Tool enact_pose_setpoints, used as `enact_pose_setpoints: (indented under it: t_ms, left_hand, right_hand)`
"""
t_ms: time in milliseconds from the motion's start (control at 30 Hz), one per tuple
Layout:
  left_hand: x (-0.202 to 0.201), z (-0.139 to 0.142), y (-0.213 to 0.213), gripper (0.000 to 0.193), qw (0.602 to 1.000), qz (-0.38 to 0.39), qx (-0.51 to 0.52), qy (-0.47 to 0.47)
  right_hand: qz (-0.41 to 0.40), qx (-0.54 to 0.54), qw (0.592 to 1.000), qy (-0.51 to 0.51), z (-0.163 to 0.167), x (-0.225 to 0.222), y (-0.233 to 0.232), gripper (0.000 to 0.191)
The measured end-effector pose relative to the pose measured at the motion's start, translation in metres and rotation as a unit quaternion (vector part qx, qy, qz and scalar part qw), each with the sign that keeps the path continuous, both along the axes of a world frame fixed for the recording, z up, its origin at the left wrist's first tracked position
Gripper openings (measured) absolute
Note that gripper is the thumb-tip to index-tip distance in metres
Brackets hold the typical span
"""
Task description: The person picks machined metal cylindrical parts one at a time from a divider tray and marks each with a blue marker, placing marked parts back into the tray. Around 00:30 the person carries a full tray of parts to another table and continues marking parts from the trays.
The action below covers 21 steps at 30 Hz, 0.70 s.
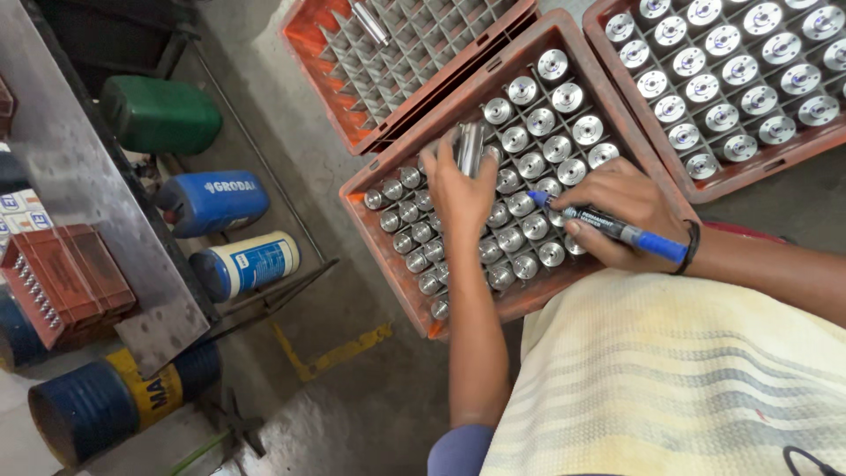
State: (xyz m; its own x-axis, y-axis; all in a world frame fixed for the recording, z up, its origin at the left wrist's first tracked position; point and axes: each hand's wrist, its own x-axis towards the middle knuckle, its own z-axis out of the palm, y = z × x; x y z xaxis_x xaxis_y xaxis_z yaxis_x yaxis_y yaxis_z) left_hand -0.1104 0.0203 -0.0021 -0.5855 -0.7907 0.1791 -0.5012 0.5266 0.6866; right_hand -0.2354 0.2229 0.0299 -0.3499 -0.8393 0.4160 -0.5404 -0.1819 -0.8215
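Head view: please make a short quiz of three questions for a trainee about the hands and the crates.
1. True or false: the right hand holds a blue marker.
2. What does the left hand grip? A) a metal cylinder B) a green can C) a cloth
3. Fill in: the hands are over the ____ crate of the three, counted from the left.

Key: 1 true; 2 A; 3 middle

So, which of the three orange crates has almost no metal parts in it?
The far crate, at the top middle. Its grid cells are nearly all bare, with one metal cylinder lying on top; the other two crates are full.
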Motion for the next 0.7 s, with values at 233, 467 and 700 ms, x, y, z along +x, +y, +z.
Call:
enact_pose_setpoints:
  t_ms: [233,467,700]
  left_hand:
    - [-0.001,-0.018,-0.029,0.047,0.974,0.131,-0.025,-0.184]
    - [0.040,0.003,-0.051,0.045,0.878,0.054,0.345,0.328]
    - [0.017,-0.026,0.035,0.054,0.688,0.004,0.633,0.355]
  right_hand:
    - [0.003,0.029,1.000,0.000,0.001,-0.001,-0.001,0.022]
    - [0.003,0.002,1.000,0.028,0.011,-0.002,-0.003,0.021]
    - [0.067,-0.038,0.993,0.093,0.011,0.000,-0.019,0.020]
